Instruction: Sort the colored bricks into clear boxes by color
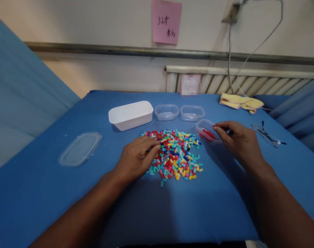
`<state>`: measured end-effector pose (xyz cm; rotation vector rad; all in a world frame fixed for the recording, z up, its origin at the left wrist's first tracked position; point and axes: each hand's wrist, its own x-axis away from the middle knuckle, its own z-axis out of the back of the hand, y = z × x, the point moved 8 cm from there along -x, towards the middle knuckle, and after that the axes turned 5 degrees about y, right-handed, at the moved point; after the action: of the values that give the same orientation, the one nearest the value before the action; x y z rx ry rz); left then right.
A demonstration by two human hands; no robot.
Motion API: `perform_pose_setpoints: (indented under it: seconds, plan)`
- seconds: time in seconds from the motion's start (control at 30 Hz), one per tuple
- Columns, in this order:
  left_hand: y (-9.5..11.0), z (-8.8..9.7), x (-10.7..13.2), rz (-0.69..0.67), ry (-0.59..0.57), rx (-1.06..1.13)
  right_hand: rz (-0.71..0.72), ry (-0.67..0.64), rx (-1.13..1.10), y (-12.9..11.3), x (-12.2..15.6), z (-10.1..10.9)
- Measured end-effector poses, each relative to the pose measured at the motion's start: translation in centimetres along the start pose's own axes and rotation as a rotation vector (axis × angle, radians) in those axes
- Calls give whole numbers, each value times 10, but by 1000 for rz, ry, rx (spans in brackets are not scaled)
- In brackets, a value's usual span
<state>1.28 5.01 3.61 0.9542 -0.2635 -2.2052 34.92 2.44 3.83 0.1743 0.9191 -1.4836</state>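
Note:
A pile of small coloured plastic pieces, red, blue, yellow, teal and pink, lies on the blue table. My left hand rests at the pile's left edge, fingers curled and tips pressed into the pieces; what they pinch is hidden. My right hand hovers at the rim of a small clear tub that holds red pieces, fingertips pinched on a red piece.
A white rectangular tub and two clear tubs stand behind the pile. A clear lid lies at the left. Eyeglasses and a yellow cloth lie at the right. A radiator and wall are behind.

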Motion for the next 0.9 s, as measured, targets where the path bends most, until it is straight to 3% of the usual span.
perform_pose_setpoints:
  seconds: [0.2,0.33,0.4,0.5,0.6,0.7,0.9]
  plan:
    - [1,1,0,-15,9,-9,64,-16,46,-3,0,-4]
    - [2,0,0,-13,11,-9,177,45,-23,-34,7,0]
    - [2,-1,0,-14,5,-7,250,-62,-114,-58,17,-15]
    - [2,-2,0,-12,2,-9,376,-356,-174,-91,41,-56]
    - [2,-2,0,-11,4,-5,357,-465,-89,-97,52,-82]
    - [2,-2,0,-19,-3,-16,349,-529,-74,-97,54,-84]
    - [3,-2,0,-18,-16,-13,406,-634,-160,-99,59,-58]
